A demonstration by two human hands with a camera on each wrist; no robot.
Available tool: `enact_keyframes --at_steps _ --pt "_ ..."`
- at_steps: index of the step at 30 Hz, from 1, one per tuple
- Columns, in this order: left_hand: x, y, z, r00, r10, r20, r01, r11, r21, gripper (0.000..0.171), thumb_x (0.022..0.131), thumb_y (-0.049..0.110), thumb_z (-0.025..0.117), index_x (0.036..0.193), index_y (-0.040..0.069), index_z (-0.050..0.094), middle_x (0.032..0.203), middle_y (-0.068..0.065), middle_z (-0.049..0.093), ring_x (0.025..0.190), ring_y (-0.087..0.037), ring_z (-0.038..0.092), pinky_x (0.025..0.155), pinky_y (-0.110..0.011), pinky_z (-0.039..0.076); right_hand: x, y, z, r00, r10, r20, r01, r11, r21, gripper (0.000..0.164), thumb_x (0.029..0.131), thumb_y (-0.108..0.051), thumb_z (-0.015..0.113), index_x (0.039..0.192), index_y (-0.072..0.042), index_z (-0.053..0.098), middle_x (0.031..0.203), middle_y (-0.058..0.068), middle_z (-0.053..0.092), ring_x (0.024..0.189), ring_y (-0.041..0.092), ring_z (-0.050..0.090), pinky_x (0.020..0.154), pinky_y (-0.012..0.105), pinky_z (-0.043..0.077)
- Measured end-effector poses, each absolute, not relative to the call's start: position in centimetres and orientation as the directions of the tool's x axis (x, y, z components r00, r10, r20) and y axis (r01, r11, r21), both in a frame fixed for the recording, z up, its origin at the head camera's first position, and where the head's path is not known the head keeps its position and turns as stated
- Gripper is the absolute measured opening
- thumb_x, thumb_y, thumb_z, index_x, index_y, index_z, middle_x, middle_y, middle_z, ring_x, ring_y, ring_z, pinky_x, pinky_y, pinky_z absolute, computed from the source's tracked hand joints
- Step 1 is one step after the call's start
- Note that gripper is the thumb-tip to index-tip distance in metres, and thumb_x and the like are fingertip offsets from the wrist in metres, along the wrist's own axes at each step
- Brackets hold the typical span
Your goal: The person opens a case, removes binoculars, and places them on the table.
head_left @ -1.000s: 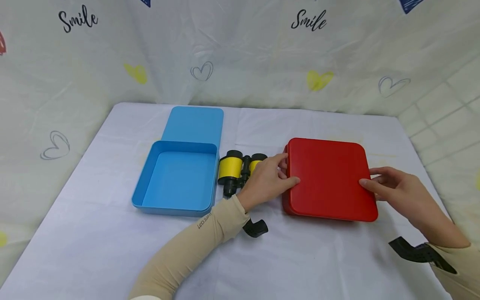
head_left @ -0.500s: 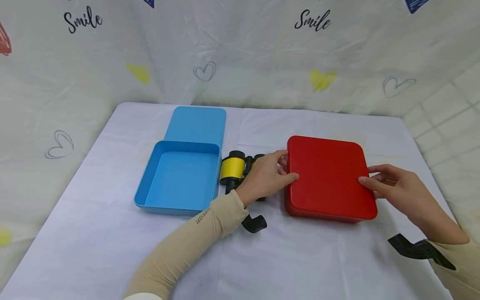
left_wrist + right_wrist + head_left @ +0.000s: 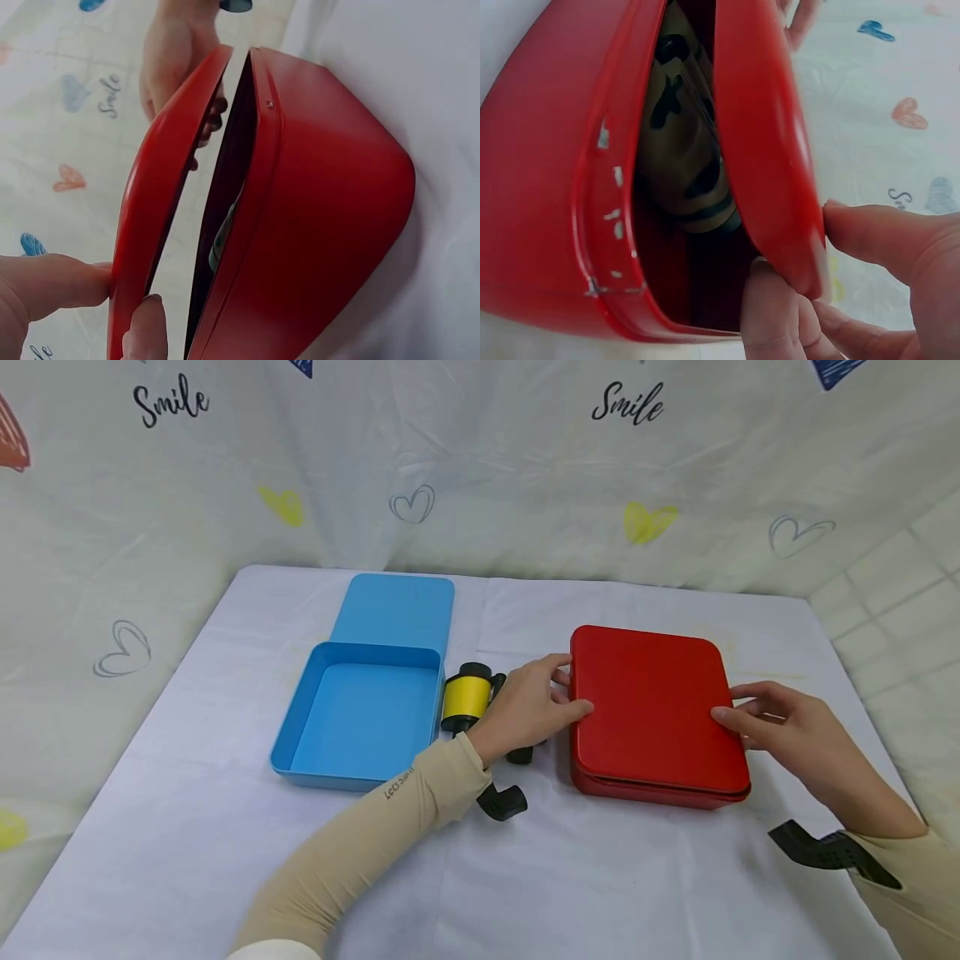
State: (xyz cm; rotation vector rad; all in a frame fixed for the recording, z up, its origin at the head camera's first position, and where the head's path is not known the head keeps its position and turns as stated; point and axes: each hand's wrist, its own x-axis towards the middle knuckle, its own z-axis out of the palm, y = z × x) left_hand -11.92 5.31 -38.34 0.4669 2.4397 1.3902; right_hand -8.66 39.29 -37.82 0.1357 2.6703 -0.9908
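Both hands pinch a red lid point(image 3: 648, 702) over a red box point(image 3: 652, 795), at the right of the table in the head view. My left hand point(image 3: 525, 706) grips its left edge, thumb on top and fingers beneath. At the opposite edge, my right hand point(image 3: 806, 739) holds it the same way. Both wrist views show a gap between the tilted-looking lid point(image 3: 161, 165) and the box point(image 3: 322, 187). Through it, the right wrist view shows a camouflage-patterned rounded object point(image 3: 682, 142) inside; its full shape is hidden.
Yellow and black binoculars point(image 3: 466, 697) lie left of the red box, partly behind my left hand. An uncovered blue box point(image 3: 360, 710) stands further left, with a flat blue lid point(image 3: 393, 610) behind it. White cloth point(image 3: 585, 885) covers the table.
Both hands have shifted the red lid slightly left and towards the back, so it lines up more closely over the box. More of the box's front wall shows than one second ago.
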Motion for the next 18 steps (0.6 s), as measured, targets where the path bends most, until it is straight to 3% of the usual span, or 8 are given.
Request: enact_keyframes --at_steps 6,18 --pt "-12.1 5.2 -38.1 -0.906 0.414 -0.086 0.143 0.491 0.859 0.069 0.096 0.027 0.073 0.156 0.011 0.043 0.131 -0.008 0.067 0.098 -0.013 0.068 0.072 -0.019 0.058 -8.8 39.2 -37.8 -0.95 0.0 -0.313 0.209 0.742 -0.637 0.069 0.099 -0.055 0.061 0.151 -0.012 0.042 0.11 -0.031 0.056 0.087 -0.003 0.07 0.073 0.013 0.048" --pt "-13.0 4.5 -37.9 -0.898 0.436 -0.055 0.178 0.475 0.862 0.069 0.096 0.026 0.072 0.156 0.01 0.041 0.132 -0.011 0.066 0.105 -0.019 0.071 0.076 -0.022 0.06 -9.5 38.8 -37.6 -0.953 -0.006 -0.303 0.198 0.746 -0.636 0.061 0.099 -0.056 0.06 0.143 -0.015 0.047 0.12 -0.014 0.055 0.09 -0.002 0.069 0.076 0.015 0.047"
